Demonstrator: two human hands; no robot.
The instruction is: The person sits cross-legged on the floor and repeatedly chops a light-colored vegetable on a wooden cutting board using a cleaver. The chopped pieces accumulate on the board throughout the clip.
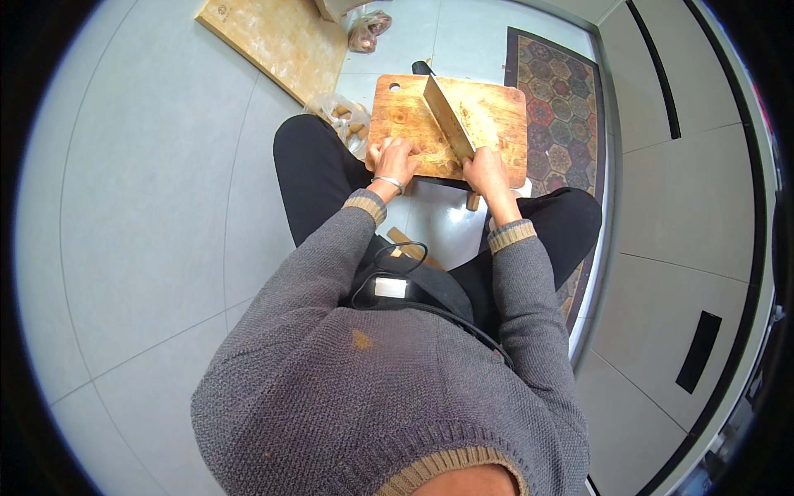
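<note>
A wooden cutting board (403, 118) lies between my knees, with a hanging hole in its far left corner. My right hand (486, 172) grips a cleaver (448, 118) at its near end. The broad blade points away from me and leans left over the board, with bits stuck to its face. On the near left part of the board rests my left hand (395, 159), its fingers bent beside some pale thin shreds (439, 156). Whether it holds anything under the fingers is hidden. More pale shreds (481, 124) are spread to the right of the blade.
A plastic bag of potato-like tubers (353, 127) sits left of the board. Farther off are a large wooden board (279, 43) and a bag with reddish contents (370, 31). A hexagon-patterned mat (558, 118) runs along the cabinets (682, 204) on the right.
</note>
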